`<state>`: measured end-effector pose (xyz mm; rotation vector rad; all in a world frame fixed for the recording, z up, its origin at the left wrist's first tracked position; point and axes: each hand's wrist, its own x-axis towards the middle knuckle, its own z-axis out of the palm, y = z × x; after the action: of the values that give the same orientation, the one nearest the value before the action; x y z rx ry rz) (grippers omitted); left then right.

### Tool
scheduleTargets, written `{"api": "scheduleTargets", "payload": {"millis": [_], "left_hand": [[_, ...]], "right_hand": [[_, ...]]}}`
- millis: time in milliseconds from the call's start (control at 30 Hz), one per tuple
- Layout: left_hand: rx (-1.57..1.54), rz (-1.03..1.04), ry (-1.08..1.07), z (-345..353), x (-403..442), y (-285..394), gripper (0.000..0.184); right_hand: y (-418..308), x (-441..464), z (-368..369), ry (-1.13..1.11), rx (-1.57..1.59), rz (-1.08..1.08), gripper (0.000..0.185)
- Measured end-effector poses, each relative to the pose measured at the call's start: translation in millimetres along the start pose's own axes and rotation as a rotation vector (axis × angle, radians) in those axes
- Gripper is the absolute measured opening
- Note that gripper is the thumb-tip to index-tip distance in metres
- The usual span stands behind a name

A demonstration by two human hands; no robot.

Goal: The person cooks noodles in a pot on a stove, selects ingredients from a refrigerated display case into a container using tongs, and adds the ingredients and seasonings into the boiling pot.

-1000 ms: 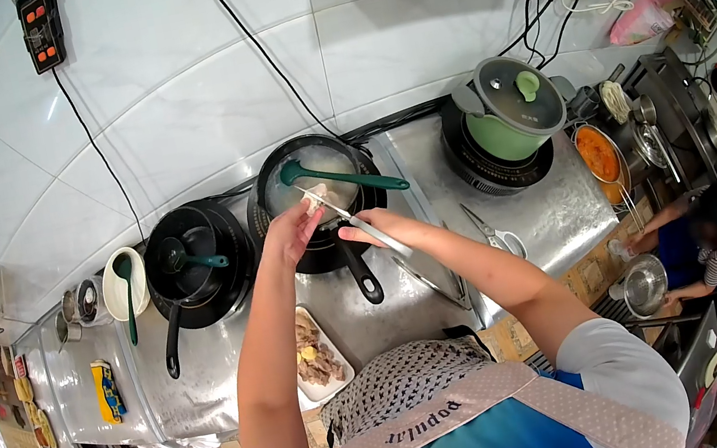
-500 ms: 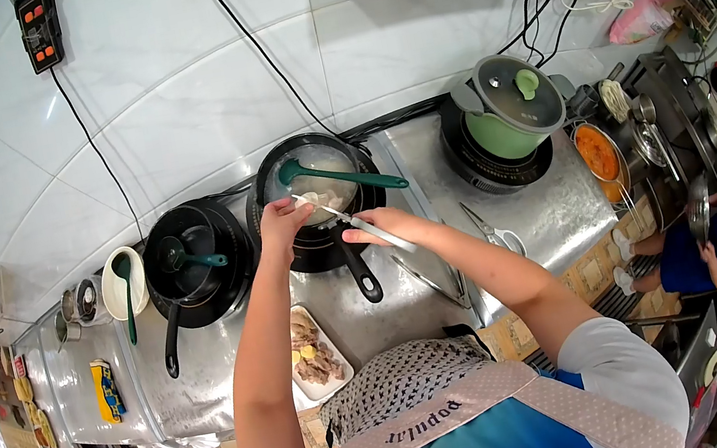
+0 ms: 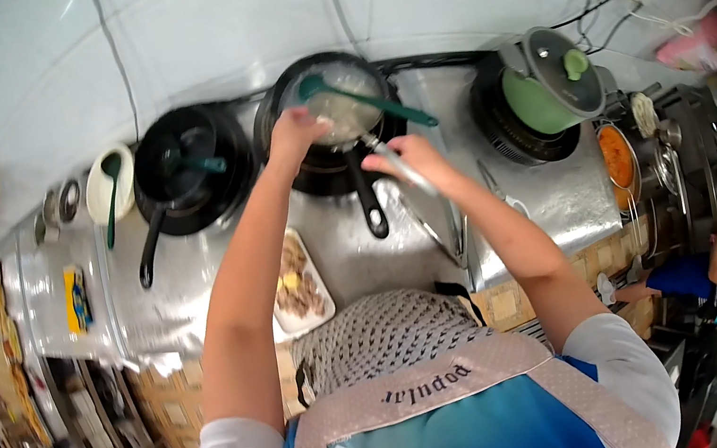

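Note:
My left hand [image 3: 295, 137] is closed over a frying pan [image 3: 366, 194], its fingertips pinching a small pale piece of food [image 3: 323, 126], blurred by motion. In my right hand [image 3: 417, 162] is a knife [image 3: 393, 160] with a pale handle, its blade pointing at the pale piece. Cloudy liquid [image 3: 347, 113] fills the pan. Across its rim lies a dark green ladle [image 3: 386, 105], bowl end in the pan. A white tray [image 3: 322, 290] with cooked meat pieces [image 3: 301, 301] sits nearer my body.
Left of the pan stands another black pan [image 3: 155, 250] holding a green utensil. A white bowl [image 3: 95, 198] and a yellow-blue packet [image 3: 77, 300] lie farther left. On the right are a lidded green pot [image 3: 534, 102], scissors [image 3: 507, 196] and a strainer of orange food [image 3: 616, 157]. Another person [image 3: 690, 279] stands far right.
The view has tilted, so the counter sits higher in the picture. Both hands stay over the pan with the knife and pale piece. The other person has raised an arm.

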<state>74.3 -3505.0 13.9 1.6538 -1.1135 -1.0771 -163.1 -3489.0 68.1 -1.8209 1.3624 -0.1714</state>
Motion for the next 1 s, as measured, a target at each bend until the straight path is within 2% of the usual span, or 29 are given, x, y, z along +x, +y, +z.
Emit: {"api": "scheduleTargets", "payload": {"millis": [67,133,167,200,233,333,367,400,467,500,533,633,700,733,800,833,933,967,1000], "left_hand": [[0.036,0.081,0.030,-15.9,-25.8,14.6,0.050],[-0.053,0.169,-0.009,-42.2,-61.4,11.8,0.042],[-0.185,0.115,-0.039,-54.5,-82.8,4.1,0.036],[-0.167,0.096,-0.034,-69.2,-107.5,-7.5,0.033],[-0.105,0.074,0.024,-81.8,-127.8,-42.1,0.029],[0.140,-0.191,0.248,-103.7,-215.5,-124.0,0.024],[0.229,-0.321,0.320,-102.7,-244.8,-151.4,0.026],[0.334,-0.357,0.322,-98.0,-271.5,-173.7,0.031],[0.451,-0.327,0.326,-79.9,-309.2,-205.0,0.035],[0.398,-0.443,0.304,-68.8,-319.5,-228.6,0.035],[0.344,-0.557,0.282,-61.0,-325.2,-243.7,0.035],[-0.315,-0.777,0.180,-49.1,-326.1,-197.0,0.027],[-0.557,-0.723,0.210,-43.4,-331.4,-206.9,0.025],[-0.673,-0.689,0.222,-41.9,-331.2,-209.8,0.024],[-0.673,-0.634,0.267,-49.4,-331.0,-190.3,0.025],[-0.665,-0.597,0.282,-54.3,-334.3,-190.1,0.026],[-0.585,-0.491,0.262,-77.6,-334.0,-157.6,0.027],[-0.545,-0.473,0.251,-89.5,-331.6,-138.5,0.027],[-0.503,-0.457,0.244,-101.8,-328.0,-118.5,0.026]], "right_hand": [[2.2,-13.8,-6.9,-0.047,0.244,0.113,0.060],[28.9,-30.2,-2.5,0.065,0.457,0.099,0.049],[41.4,-43.2,-1.9,0.092,0.477,0.088,0.046],[53.9,-57.7,-2.3,0.123,0.496,0.074,0.044],[68.9,-74.5,-1.2,0.109,0.521,0.115,0.040],[104.3,-127.7,18.0,0.061,0.557,0.277,0.032],[105.7,-140.6,27.0,0.012,0.497,0.282,0.032],[106.2,-152.8,37.3,-0.036,0.439,0.290,0.032],[128.8,-162.1,76.9,-0.052,0.035,0.173,0.035],[103.7,-161.2,83.5,-0.115,-0.274,0.201,0.034],[105.4,-158.4,97.8,-0.100,-0.298,0.142,0.039],[134.4,-144.4,149.4,0.000,-0.354,-0.097,0.053],[137.3,-129.2,167.8,0.144,-0.370,-0.341,0.059],[130.0,-124.7,169.6,0.080,-0.406,-0.288,0.060],[109.0,-119.7,164.9,-0.032,-0.473,-0.171,0.061],[100.9,-119.6,160.4,0.034,-0.463,-0.226,0.051],[99.9,-106.7,133.9,0.223,-0.177,-0.160,0.034],[92.0,-100.1,117.9,0.415,0.029,-0.087,0.023],[77.0,-94.8,93.2,0.544,0.076,-0.100,0.025]]}}
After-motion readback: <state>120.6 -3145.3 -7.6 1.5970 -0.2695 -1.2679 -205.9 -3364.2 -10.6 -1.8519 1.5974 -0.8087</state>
